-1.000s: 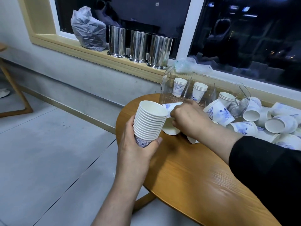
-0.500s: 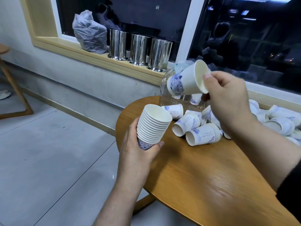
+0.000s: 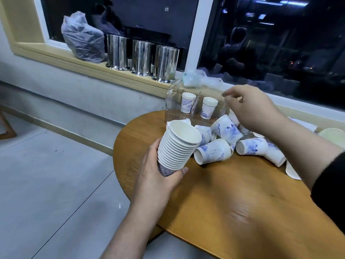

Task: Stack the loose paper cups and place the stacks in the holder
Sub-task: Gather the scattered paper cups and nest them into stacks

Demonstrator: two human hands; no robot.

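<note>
My left hand (image 3: 158, 176) grips a tall stack of white paper cups (image 3: 178, 146) near its bottom, tilted right, at the table's left edge. My right hand (image 3: 250, 107) hovers above the loose cups with fingers relaxed and nothing in it, just in front of the clear plastic holder (image 3: 172, 101). Two short cup stacks (image 3: 188, 102) (image 3: 209, 107) stand upright inside the holder. Several loose blue-patterned cups (image 3: 212, 152) lie on their sides on the wooden table (image 3: 233, 202).
Three steel canisters (image 3: 143, 57) and a grey plastic bag (image 3: 84, 43) sit on the window sill behind the table. A crumpled clear bag (image 3: 197, 79) lies behind the holder. More loose cups (image 3: 332, 135) spread to the table's right. Grey floor lies left.
My right hand held a single cup up half a second ago; now that cup is gone from it and the stack in my left hand looks one cup taller.
</note>
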